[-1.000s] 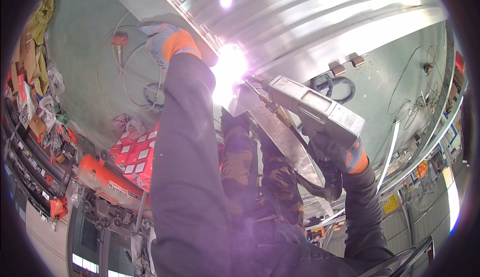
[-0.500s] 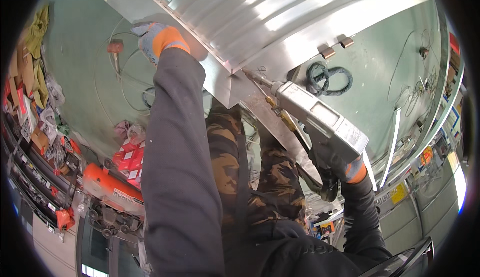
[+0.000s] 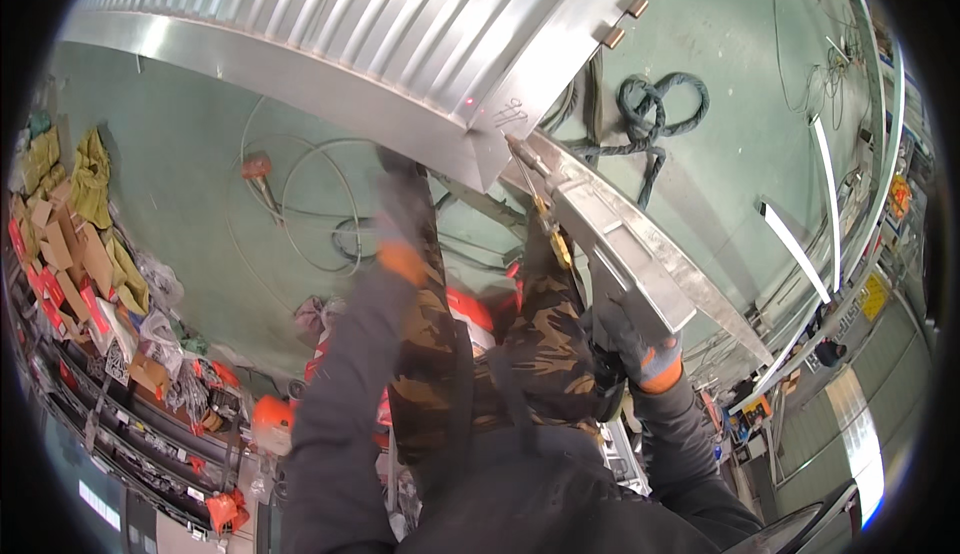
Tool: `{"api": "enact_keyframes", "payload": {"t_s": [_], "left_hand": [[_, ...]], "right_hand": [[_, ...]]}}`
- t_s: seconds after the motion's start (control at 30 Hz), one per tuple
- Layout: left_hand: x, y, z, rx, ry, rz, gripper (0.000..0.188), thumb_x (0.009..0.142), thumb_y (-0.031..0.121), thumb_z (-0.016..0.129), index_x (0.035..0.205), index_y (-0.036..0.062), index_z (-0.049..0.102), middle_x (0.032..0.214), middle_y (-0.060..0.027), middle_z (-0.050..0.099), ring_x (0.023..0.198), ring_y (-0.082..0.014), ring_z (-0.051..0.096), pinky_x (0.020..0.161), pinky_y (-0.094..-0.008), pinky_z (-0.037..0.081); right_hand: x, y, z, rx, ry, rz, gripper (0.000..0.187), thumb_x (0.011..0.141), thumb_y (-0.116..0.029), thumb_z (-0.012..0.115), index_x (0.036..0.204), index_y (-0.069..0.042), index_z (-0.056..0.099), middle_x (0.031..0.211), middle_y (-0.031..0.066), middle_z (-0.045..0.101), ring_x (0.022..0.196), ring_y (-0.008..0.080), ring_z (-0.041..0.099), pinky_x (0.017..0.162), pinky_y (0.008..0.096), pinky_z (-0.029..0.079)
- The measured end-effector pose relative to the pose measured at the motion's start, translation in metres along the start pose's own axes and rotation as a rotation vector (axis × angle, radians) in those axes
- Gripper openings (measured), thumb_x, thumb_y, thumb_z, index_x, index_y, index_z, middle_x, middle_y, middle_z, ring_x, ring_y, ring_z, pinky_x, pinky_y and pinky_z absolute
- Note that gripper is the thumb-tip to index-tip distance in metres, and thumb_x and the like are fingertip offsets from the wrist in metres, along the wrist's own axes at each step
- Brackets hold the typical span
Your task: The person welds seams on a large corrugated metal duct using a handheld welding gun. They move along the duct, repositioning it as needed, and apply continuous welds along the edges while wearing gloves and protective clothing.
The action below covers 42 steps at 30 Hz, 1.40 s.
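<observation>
My right hand [image 3: 632, 344], in a grey glove with an orange cuff, is wrapped round the grip of a silver handheld laser welding gun [image 3: 640, 276]. The gun's nozzle tip is close to the corner of a shiny ribbed metal panel [image 3: 375, 16]. A brass-coloured fitting [image 3: 550, 229] runs alongside the nozzle. Small red light spots show on the panel near that corner. My left hand [image 3: 403, 204], gloved too, is smeared by motion below the panel's folded edge; whether it touches the metal is unclear, and its fingers cannot be made out.
Dark hose or rope [image 3: 655, 114] lies looped on the green floor. A red-headed hammer [image 3: 258, 169] rests among thin cables at left. Cartons and plastic bags [image 3: 85, 264] crowd the left side. A long metal strip [image 3: 725, 322] is behind the gun; white strips [image 3: 795, 254] lie at right.
My left hand has left the panel's edge and moved right and down. The view has shifted, with more of the panel's left side showing. My right hand still holds the gun near the corner.
</observation>
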<state>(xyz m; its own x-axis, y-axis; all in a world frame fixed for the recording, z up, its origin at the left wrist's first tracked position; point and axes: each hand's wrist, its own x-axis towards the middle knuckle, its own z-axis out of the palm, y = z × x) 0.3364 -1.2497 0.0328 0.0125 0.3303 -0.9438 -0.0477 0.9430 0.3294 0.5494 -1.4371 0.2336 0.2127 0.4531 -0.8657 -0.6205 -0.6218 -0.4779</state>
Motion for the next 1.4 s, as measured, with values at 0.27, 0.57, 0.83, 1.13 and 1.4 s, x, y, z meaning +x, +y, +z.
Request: {"api": "enact_keyframes", "payload": {"t_s": [0.27,0.57,0.83,1.13,1.4], "left_hand": [[-0.258,-0.199,-0.005,-0.41,-0.669,-0.381,0.043,0.099,0.015,0.047,0.14,0.0053,0.037,0.122,-0.0003,0.053,0.103,-0.0054,0.051,0.087,-0.0217,0.044],[-0.232,-0.175,-0.034,-0.007,-0.699,-0.157,0.042,0.096,0.011,0.042,0.138,0.0017,0.039,0.117,-0.0123,0.059,0.102,-0.0205,0.06,0.087,-0.0305,0.048],[-0.224,-0.188,-0.054,-0.004,-0.658,-0.27,0.045,0.095,0.012,0.039,0.138,-0.0015,0.036,0.119,-0.0174,0.059,0.108,-0.0244,0.059,0.093,-0.0324,0.046],[-0.221,-0.189,-0.054,0.046,-0.63,-0.107,0.047,0.096,0.017,0.04,0.138,-0.0035,0.036,0.118,-0.0189,0.059,0.108,-0.0256,0.059,0.094,-0.0339,0.045],[-0.22,-0.193,-0.054,0.099,-0.64,-0.074,0.042,0.096,0.018,0.043,0.132,-0.0038,0.041,0.115,-0.017,0.061,0.102,-0.0244,0.062,0.089,-0.0345,0.047]], "right_hand": [[0.005,0.027,0.03,-0.17,0.079,-0.106,0.04,0.084,-0.001,0.061,0.122,0.004,0.049,0.11,0.0133,0.06,0.096,0.0199,0.061,0.084,0.0306,0.052],[0.007,0.047,0.064,-0.023,0.197,-0.093,0.035,0.085,-0.001,0.063,0.118,0.004,0.053,0.105,0.0125,0.063,0.091,0.0189,0.064,0.077,0.0286,0.053],[0.018,0.055,0.077,-0.139,0.203,-0.153,0.037,0.084,0.003,0.064,0.119,0.002,0.053,0.109,0.0108,0.063,0.095,0.0162,0.063,0.079,0.0271,0.052],[0.031,0.057,0.083,-0.256,0.289,-0.299,0.039,0.081,0.004,0.068,0.117,-0.001,0.056,0.105,0.0072,0.064,0.091,0.0126,0.062,0.077,0.0251,0.051],[0.028,0.051,0.091,-0.156,0.301,-0.203,0.033,0.081,0.004,0.068,0.113,-0.001,0.057,0.096,0.0041,0.064,0.084,0.0115,0.062,0.071,0.025,0.05]]}}
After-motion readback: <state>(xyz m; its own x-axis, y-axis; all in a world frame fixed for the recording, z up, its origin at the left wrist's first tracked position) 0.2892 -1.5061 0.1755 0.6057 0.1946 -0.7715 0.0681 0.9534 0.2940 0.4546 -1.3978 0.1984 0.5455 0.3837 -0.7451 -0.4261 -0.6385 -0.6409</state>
